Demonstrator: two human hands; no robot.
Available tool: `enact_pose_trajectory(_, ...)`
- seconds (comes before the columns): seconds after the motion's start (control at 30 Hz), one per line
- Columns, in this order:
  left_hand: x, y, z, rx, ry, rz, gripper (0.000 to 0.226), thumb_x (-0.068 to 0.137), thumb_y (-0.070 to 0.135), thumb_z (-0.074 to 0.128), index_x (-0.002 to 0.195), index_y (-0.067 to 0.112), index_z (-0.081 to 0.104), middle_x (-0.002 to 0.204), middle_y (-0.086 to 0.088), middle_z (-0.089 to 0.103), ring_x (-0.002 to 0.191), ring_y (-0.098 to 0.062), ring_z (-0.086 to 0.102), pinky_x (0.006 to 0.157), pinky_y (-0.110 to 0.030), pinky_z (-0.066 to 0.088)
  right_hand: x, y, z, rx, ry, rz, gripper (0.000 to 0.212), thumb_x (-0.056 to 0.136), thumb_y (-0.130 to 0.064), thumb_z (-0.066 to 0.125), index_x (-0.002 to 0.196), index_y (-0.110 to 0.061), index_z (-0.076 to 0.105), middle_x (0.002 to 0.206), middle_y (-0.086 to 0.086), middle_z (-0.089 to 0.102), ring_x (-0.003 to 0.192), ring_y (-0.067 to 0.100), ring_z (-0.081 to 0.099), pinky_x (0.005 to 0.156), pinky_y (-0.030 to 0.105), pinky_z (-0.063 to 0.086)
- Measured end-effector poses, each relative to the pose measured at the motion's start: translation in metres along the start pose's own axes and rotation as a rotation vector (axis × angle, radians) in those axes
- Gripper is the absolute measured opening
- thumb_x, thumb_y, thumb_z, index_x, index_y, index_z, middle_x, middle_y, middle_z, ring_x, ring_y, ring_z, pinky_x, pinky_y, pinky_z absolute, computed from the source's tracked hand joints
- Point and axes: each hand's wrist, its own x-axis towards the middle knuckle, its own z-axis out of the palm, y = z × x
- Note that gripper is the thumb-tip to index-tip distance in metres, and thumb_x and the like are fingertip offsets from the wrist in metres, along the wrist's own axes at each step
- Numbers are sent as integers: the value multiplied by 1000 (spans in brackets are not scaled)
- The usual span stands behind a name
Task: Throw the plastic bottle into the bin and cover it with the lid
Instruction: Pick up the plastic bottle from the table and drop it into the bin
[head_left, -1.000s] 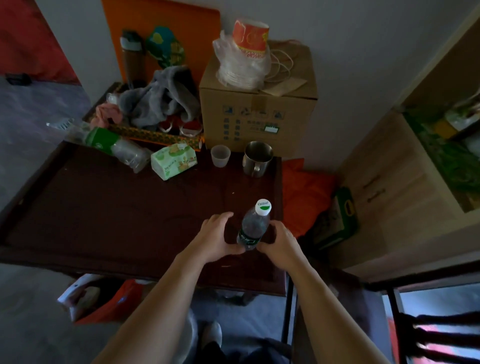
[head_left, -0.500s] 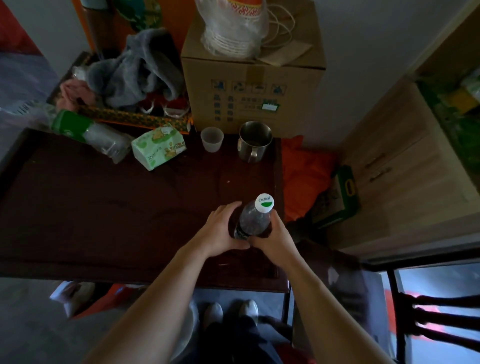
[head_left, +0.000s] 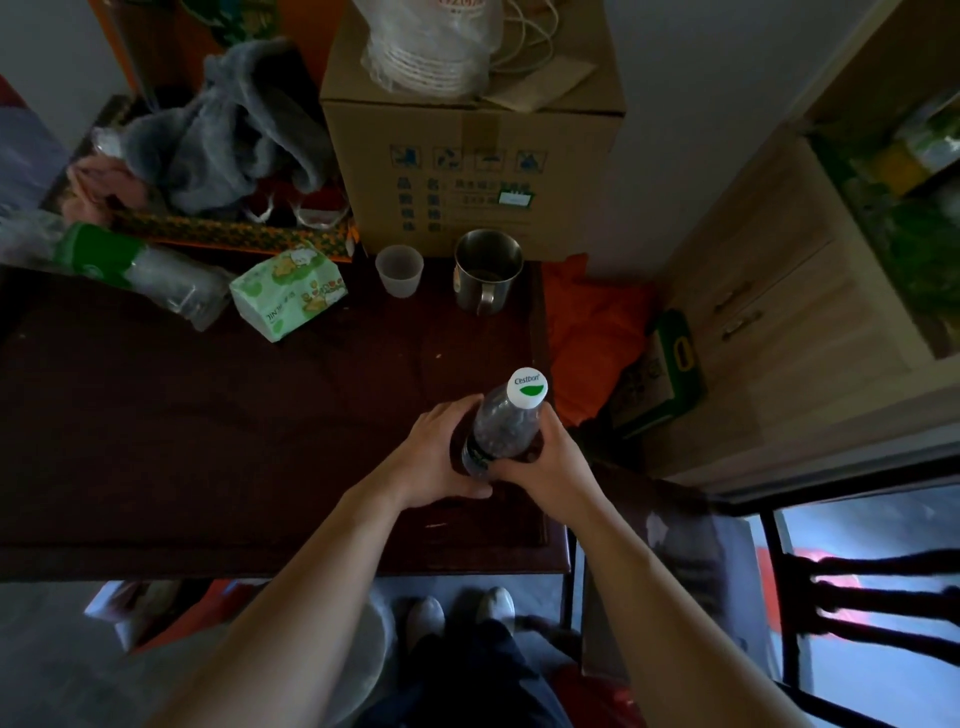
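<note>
At ten o'clock a clear bottle with a green label lies on its side on the dark surface, with a green tissue pack just beside it. Behind these, at eleven o'clock, a grey cloth is heaped on a patterned tray. Near twelve o'clock a small plastic cup and a metal mug stand side by side in front of a cardboard box. Right of centre, near the surface's right edge, the left hand wraps the lower left side of the plastic bottle, fingers curled round it. The bottle stands tilted, its white cap toward one o'clock. The right hand clasps its right side, thumb across the label. At three o'clock stands a wooden cabinet.
</note>
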Motion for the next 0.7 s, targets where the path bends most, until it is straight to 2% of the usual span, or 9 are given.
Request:
enact_pose_trajectory(0.1,-5,3,1,-18,12,23,108,59,28,89,148,26,28,149,6,37,140,-14,27,117,-39,23,-8,-4,-5,-4,19,-19,69,69,-22,85,120,-44,45,110,-22,61,103,-5,58,89,21,48)
enact_pose_trajectory(0.23,-18,13,5,-15,24,53,103,58,28,89,144,31,33,134,14,41,134,-13,33,113,-35,26,-23,-8,-11,-9,14,-50,69,70,-19,84,122,-43,45,110,-25,60,102,-7,57,85,15,46)
enact_pose_trajectory(0.33,-30,17,10,-36,43,52,102,55,34,88,141,39,34,139,11,43,134,-14,35,113,-40,31,-35,-11,-19,-23,-14,-73,70,71,-18,84,128,-35,48,113,-19,62,103,-3,59,86,19,49)
enact_pose_trajectory(0.43,-43,25,18,-54,60,48,104,53,38,87,142,42,32,142,10,42,135,-14,34,113,-43,32,-50,-13,-27,-46,-29,-96,73,71,-18,84,132,-30,47,114,-18,61,100,-3,58,78,11,43)
enact_pose_trajectory(0.57,-65,37,39,-84,100,39,104,55,35,88,142,40,33,143,10,42,136,-11,33,113,-37,30,-80,-8,-37,-55,-28,-100,70,72,-19,84,130,-30,47,105,-23,56,92,-9,55,71,9,40)
enact_pose_trajectory(0.7,-93,44,69,-101,129,31,104,52,42,89,141,41,35,141,15,43,135,-5,36,113,-39,34,-118,8,-43,-27,-23,-100,68,71,-16,84,129,-27,48,105,-20,57,92,-1,57,72,10,43)
